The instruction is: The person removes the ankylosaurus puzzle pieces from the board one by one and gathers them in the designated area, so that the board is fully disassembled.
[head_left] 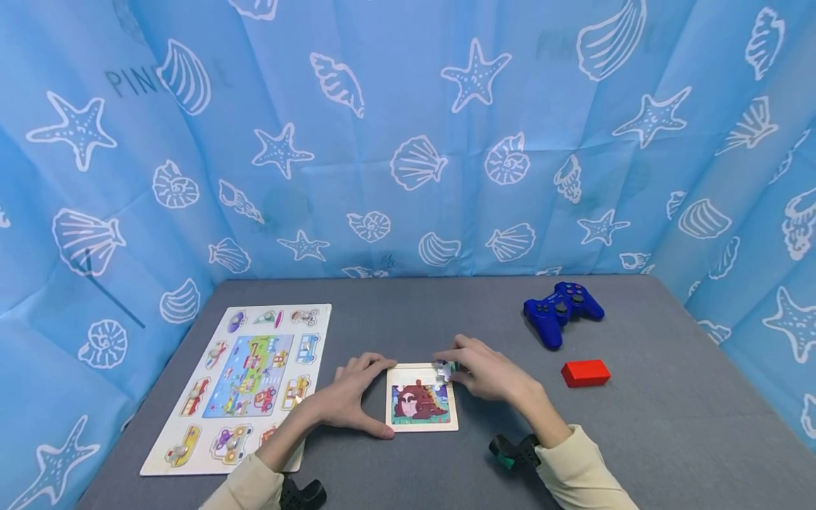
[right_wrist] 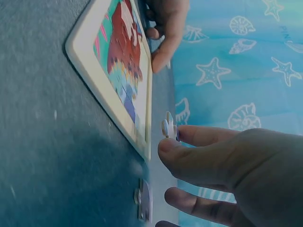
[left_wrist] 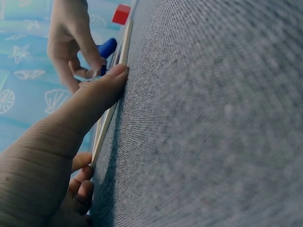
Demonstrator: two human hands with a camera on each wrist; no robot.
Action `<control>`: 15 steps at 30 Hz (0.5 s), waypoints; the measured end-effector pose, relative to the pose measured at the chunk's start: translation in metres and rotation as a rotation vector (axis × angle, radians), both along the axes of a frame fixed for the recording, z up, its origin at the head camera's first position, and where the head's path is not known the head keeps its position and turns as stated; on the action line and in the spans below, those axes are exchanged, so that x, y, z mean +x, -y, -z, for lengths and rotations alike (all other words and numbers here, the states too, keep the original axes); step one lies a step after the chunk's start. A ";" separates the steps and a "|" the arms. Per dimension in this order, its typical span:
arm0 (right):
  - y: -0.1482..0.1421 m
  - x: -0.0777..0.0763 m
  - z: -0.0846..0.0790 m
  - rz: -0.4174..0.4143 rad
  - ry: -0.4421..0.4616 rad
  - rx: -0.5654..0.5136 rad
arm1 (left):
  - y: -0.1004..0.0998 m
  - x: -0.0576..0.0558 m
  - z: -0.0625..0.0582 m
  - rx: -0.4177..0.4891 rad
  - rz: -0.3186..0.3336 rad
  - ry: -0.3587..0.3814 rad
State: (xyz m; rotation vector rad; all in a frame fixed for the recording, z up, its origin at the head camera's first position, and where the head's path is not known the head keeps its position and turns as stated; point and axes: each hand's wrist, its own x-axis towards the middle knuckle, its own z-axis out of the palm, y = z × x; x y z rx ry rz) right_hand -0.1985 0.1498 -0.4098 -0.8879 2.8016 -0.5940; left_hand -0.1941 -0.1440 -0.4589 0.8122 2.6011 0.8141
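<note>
Puzzle piece [head_left: 444, 371] sits partly hidden in the right-hand grip [head_left: 489, 371].

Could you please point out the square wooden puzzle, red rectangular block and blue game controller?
Square wooden puzzle [head_left: 421, 401]: head view, reddish picture.
Red rectangular block [head_left: 586, 370]: head view, top face.
Blue game controller [head_left: 567, 304]: head view, central body.
</note>
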 end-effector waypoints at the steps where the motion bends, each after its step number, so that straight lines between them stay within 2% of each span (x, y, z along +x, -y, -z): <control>1: -0.002 0.000 -0.001 0.006 -0.001 0.001 | 0.000 0.000 0.000 0.000 0.000 -0.001; 15: -0.026 -0.002 -0.002 0.080 0.004 0.008 | -0.001 -0.001 0.003 -0.009 -0.012 -0.004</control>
